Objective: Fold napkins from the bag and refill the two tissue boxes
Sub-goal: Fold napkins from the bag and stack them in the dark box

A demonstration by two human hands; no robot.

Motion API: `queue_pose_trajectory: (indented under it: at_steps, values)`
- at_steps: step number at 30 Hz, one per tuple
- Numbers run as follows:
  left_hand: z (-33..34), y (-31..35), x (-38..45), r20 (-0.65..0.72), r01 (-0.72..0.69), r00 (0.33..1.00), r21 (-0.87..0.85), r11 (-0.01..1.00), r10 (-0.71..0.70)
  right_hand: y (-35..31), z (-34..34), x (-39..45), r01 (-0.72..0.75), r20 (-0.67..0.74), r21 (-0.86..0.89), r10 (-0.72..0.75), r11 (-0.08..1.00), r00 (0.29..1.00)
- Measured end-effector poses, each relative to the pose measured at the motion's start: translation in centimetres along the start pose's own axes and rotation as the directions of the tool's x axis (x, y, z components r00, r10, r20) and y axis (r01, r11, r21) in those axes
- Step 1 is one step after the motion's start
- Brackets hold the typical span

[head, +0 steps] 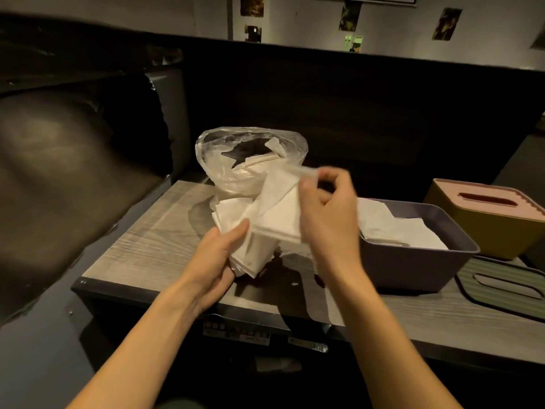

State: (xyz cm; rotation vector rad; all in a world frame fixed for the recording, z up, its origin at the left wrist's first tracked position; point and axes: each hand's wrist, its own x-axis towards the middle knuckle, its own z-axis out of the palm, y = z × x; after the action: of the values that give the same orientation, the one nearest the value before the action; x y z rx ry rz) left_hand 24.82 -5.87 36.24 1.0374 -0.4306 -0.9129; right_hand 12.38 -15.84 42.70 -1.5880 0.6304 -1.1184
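Observation:
A clear plastic bag (218,160) of white napkins stands at the back of the wooden table (141,246). My left hand (216,255) grips a stack of white napkins (277,219) from below. My right hand (327,214) pinches the top napkin's edge and lifts it over the stack. To the right sits an open grey tissue box (413,267) with folded napkins inside. Behind it stands a yellow tissue box (483,231) with its pink slotted lid on.
A green slotted lid (501,284) lies on the table at the right, in front of the yellow box. A dark padded bench seat (67,160) fills the left. A dark partition wall rises behind the table.

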Motion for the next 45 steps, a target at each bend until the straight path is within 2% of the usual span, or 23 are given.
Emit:
queue_pose_trajectory:
  at_steps: [1, 3, 5, 7, 9, 10, 12, 14, 15, 17, 21, 24, 27, 29, 31, 35, 37, 39, 42, 45]
  values:
    - [-0.1, 0.1, 0.0, 0.007, 0.026, 1.000, -0.050, 0.998, -0.026, 0.8, 0.5, -0.8, -0.104, 0.058, -0.009, 0.104, 0.995, 0.993]
    - [-0.2, 0.4, -0.3, 0.039, 0.054, 0.998, -0.103, 0.993, -0.051, 2.4, 1.3, -1.8, -0.178, 0.113, -0.065, 0.185, 0.982, 0.976]
    - [-0.1, 0.3, -0.3, 0.072, 0.029, 0.997, -0.040, 0.999, -0.026, 3.2, 1.6, -2.2, -0.143, 0.099, -0.095, 0.152, 0.985, 0.983]
    - [-0.2, -0.2, -0.2, 0.051, -0.031, 0.998, 0.054, 0.998, 0.028, 3.6, 1.6, -2.2, -0.069, 0.083, -0.130, 0.080, 0.989, 0.993]
    - [-0.3, -0.4, -0.1, 0.011, -0.066, 0.998, 0.072, 0.995, 0.065, 3.8, 1.4, -2.2, -0.019, 0.069, -0.185, 0.032, 0.983, 0.997]
    - [-0.3, -0.4, -0.1, -0.003, -0.078, 0.997, 0.065, 0.995, 0.078, 4.1, 1.2, -2.2, -0.041, 0.057, -0.192, 0.053, 0.980, 0.997]
    - [-0.3, -0.2, -0.2, -0.014, -0.094, 0.995, 0.062, 0.994, 0.095, 4.3, 0.7, -2.1, -0.214, 0.081, -0.153, 0.228, 0.965, 0.970]
    - [-0.1, -0.1, -0.4, -0.019, -0.095, 0.995, 0.089, 0.992, 0.097, 4.7, 0.3, -2.0, -0.349, 0.182, -0.122, 0.367, 0.929, 0.912]
    - [0.0, -0.2, -0.4, -0.022, -0.093, 0.995, 0.104, 0.990, 0.096, 5.0, 0.3, -2.0, -0.345, 0.208, -0.087, 0.356, 0.935, 0.911]
    - [0.4, -0.1, -0.5, -0.011, -0.078, 0.997, 0.085, 0.993, 0.079, 5.1, 0.4, -2.1, -0.254, 0.181, 0.013, 0.248, 0.967, 0.952]
    - [0.8, 0.3, -0.6, 0.003, -0.011, 1.000, -0.089, 0.996, 0.012, 4.5, 0.2, -1.7, -0.065, 0.103, 0.138, 0.051, 0.988, 0.993]
    - [0.8, 0.4, -0.5, -0.001, 0.009, 1.000, -0.081, 0.997, -0.009, 3.9, -0.3, -1.2, -0.034, 0.131, 0.135, 0.016, 0.990, 0.991]
    - [0.7, 0.5, -0.6, 0.048, 0.022, 0.999, -0.087, 0.996, -0.018, 3.7, 0.4, -0.9, -0.030, 0.247, -0.019, 0.034, 0.999, 0.968]
    - [0.6, 0.8, -0.7, 0.104, 0.025, 0.995, -0.114, 0.993, -0.013, 3.8, 1.3, -1.0, 0.027, 0.307, -0.190, 0.033, 0.981, 0.951]
    - [0.8, 0.8, -0.9, 0.146, 0.039, 0.989, -0.124, 0.991, -0.020, 4.0, 2.0, -1.0, 0.080, 0.323, -0.290, 0.018, 0.954, 0.946]
    - [0.9, 0.8, -0.8, 0.064, 0.037, 0.997, -0.075, 0.996, -0.032, 4.2, 1.9, -1.0, 0.136, 0.353, -0.353, -0.003, 0.926, 0.936]
    - [0.8, 1.0, -0.9, 0.083, 0.062, 0.995, -0.107, 0.992, -0.054, 4.5, 1.1, -1.2, 0.124, 0.325, -0.356, -0.002, 0.926, 0.946]
    - [0.6, 1.1, -0.9, 0.100, 0.075, 0.993, -0.147, 0.986, -0.060, 5.1, 0.1, -1.3, 0.045, 0.336, -0.313, 0.066, 0.949, 0.940]
    - [0.5, 1.0, -1.0, 0.098, 0.042, 0.995, -0.154, 0.987, -0.027, 6.0, -0.9, -1.4, -0.088, 0.475, -0.227, 0.189, 0.970, 0.860]
    - [0.2, 1.0, -1.0, 0.079, -0.045, 0.996, -0.094, 0.995, 0.052, 6.2, -1.6, -1.2, -0.110, 0.429, -0.019, 0.108, 0.994, 0.897]
